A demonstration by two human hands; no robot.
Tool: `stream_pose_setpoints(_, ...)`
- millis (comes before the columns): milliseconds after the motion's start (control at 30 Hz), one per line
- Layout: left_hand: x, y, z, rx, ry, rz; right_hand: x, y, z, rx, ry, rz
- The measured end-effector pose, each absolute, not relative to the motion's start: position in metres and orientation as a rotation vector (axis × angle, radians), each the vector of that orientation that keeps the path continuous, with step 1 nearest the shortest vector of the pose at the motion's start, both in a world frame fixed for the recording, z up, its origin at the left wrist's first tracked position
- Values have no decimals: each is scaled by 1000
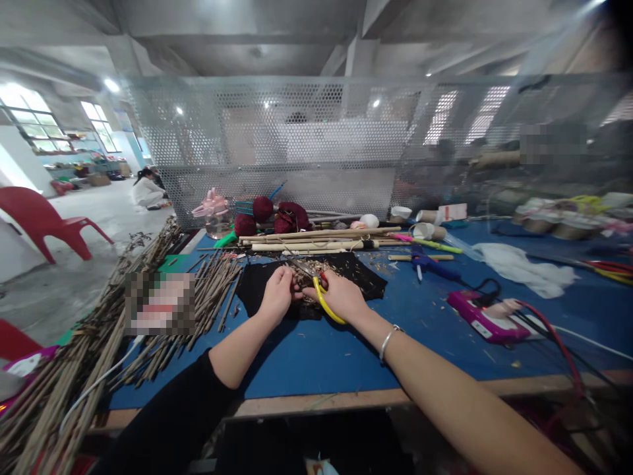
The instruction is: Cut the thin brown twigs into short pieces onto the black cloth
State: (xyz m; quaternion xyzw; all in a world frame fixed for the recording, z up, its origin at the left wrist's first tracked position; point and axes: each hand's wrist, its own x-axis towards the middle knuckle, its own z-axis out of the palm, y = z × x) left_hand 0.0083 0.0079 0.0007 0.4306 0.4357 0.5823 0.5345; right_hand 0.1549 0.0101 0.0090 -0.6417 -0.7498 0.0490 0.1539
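My right hand (339, 295) grips a pair of scissors (324, 305) with yellow and red handles, its blades pointing up and left toward my other hand. My left hand (278, 290) is closed, thumb and fingers pinched together; what sits between them is too small to make out. Both hands are over a black cloth (368, 277) spread on the blue tabletop (316, 363). Small brown plant clippings (341, 266) lie heaped on the cloth, around and behind the scissor blades.
Bundles of dry stalks (212, 290) cover the left side. Bamboo sticks (316, 245) and dark red yarn balls (262, 209) lie behind the cloth. To the right are a blue glue gun (435, 266), a purple power strip (487, 316) with cords and white cloth (527, 267). A perforated metal screen (297, 145) stands behind.
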Motion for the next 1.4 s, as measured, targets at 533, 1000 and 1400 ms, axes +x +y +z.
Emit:
stream_pose_setpoints(533, 12, 8, -5, 1243, 1038, 1375, 153, 5, 7, -1574, -2223, 121)
stream_pose_setpoints(1000, 11, 6, 1, 1255, 1025, 1457, 150, 6, 3, -1677, -2191, 166)
stream_pose_setpoints(1400, 8, 10, -3, 1074, 1100, 1376, 154, 13, 2, -1783, -2208, 228)
